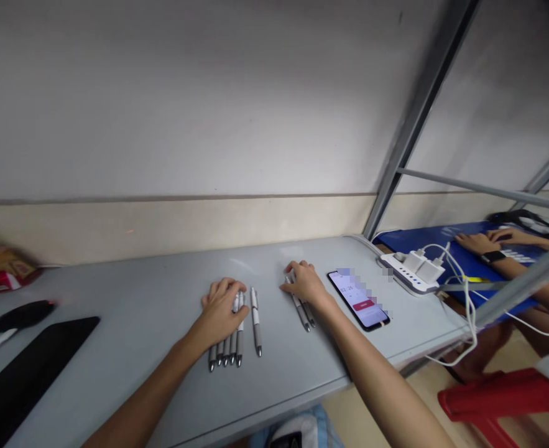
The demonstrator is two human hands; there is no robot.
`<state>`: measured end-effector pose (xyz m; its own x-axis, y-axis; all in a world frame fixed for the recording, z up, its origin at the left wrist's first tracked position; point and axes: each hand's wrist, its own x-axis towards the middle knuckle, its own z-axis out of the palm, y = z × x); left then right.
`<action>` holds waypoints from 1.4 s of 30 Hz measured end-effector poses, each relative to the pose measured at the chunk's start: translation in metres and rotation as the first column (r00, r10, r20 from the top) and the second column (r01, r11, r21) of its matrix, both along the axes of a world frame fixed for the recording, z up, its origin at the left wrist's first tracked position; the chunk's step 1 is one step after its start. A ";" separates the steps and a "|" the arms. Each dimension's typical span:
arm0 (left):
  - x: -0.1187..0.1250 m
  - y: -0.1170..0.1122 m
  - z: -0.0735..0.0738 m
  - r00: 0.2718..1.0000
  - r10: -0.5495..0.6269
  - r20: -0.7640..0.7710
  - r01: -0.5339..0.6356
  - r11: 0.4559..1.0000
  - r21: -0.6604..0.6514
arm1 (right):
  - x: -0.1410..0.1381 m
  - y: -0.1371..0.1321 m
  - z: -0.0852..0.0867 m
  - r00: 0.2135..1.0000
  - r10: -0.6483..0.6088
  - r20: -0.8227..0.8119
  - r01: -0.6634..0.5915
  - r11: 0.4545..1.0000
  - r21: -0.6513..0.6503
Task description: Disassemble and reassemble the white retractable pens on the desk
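Several white pens with grey grips [226, 351] lie side by side on the grey table, tips toward me. My left hand [222, 311] is curled over their upper halves, thumb along the right side, so the top ends are partly hidden. A single white and grey pen [255, 320] lies just right of this group, apart from the hand. Further right, my right hand [306, 283] has its fingers bent around the upper ends of a smaller group of similar pens [303, 314]; the exact number under the hand is hidden.
A phone [358, 300] with a lit timer lies right of my right hand. Beyond it are a white power strip [409, 274] with cables and a metal frame post [414, 130]. Black objects [36, 361] lie left. Another person's hands [477, 244] rest on a blue surface.
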<state>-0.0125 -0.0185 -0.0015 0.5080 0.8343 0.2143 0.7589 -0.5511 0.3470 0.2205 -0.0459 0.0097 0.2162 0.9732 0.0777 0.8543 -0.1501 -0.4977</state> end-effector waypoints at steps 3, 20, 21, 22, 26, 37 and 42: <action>0.000 0.000 -0.001 1.000 0.002 -0.010 -0.002 1.000 0.001 | -0.005 -0.001 0.000 0.994 -0.026 0.109 0.020 0.998 0.053; -0.007 0.001 0.003 0.998 -0.005 -0.064 0.013 0.993 0.115 | -0.042 -0.018 0.007 0.673 0.688 0.271 -0.736 0.659 0.153; -0.008 0.002 0.002 0.998 -0.012 -0.064 0.020 0.993 0.120 | -0.042 -0.018 0.006 0.671 0.691 0.267 -0.737 0.660 0.144; -0.008 0.002 0.001 0.998 -0.015 -0.064 0.022 0.992 0.125 | -0.041 -0.018 0.006 0.671 0.692 0.265 -0.737 0.662 0.137; -0.009 0.002 0.001 0.997 -0.018 -0.072 0.028 0.991 0.133 | -0.037 -0.019 0.006 0.669 0.701 0.248 -0.738 0.666 0.110; -0.010 0.004 0.001 0.993 -0.092 -0.071 0.100 0.987 0.127 | -0.029 -0.016 0.009 0.652 0.731 0.202 -0.755 0.648 0.095; -0.011 0.005 0.001 0.991 -0.117 -0.060 0.125 0.981 0.149 | -0.021 -0.014 0.012 0.698 0.703 0.139 -0.716 0.682 0.148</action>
<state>-0.0232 -0.0133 -0.0001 0.6165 0.7257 0.3054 0.6981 -0.6832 0.2143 0.1991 -0.0602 0.0219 -0.5456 0.7999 0.2499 0.6990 0.5989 -0.3908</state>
